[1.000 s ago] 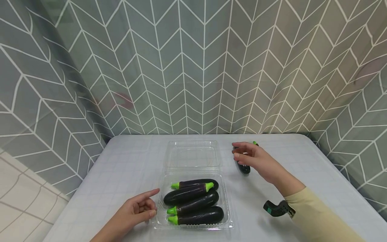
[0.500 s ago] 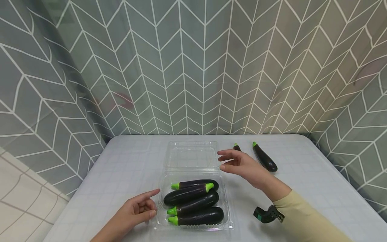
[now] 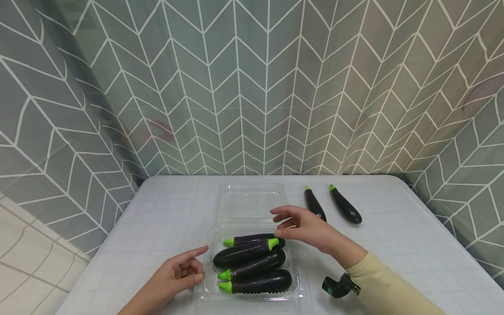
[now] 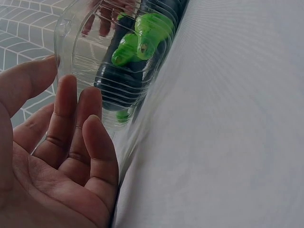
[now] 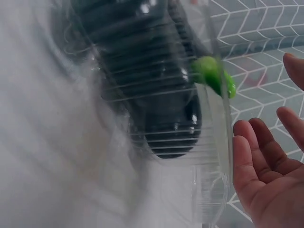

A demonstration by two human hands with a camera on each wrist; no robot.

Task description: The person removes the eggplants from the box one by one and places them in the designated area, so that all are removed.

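Observation:
A clear hinged plastic box (image 3: 298,280) stands with its lid (image 3: 252,201) folded back. Several dark eggplants (image 3: 252,264) with bright green stem ends lie stacked in its base. At the box's left side is my left hand (image 3: 177,273), fingers relaxed; in the left wrist view its fingertips (image 4: 66,85) are at or very near the rim, and I cannot tell whether they touch. My right hand (image 3: 301,229) hovers over the box's back right part, fingers loosely bent with nothing between them. From the right wrist view, that hand (image 5: 270,175) appears beside the clear wall.
Two more eggplants lie on the white-covered table (image 3: 165,210) at the back right: a nearer one (image 3: 313,203), partly behind my right hand, and another (image 3: 345,205) farther right. A patterned grey curtain (image 3: 252,87) hangs behind the table. A black wrist device (image 3: 339,286) sits by my right sleeve.
My right hand has moved left and nearer, from over the loose eggplants to above the box's right side, uncovering both. The left hand and the box have stayed put.

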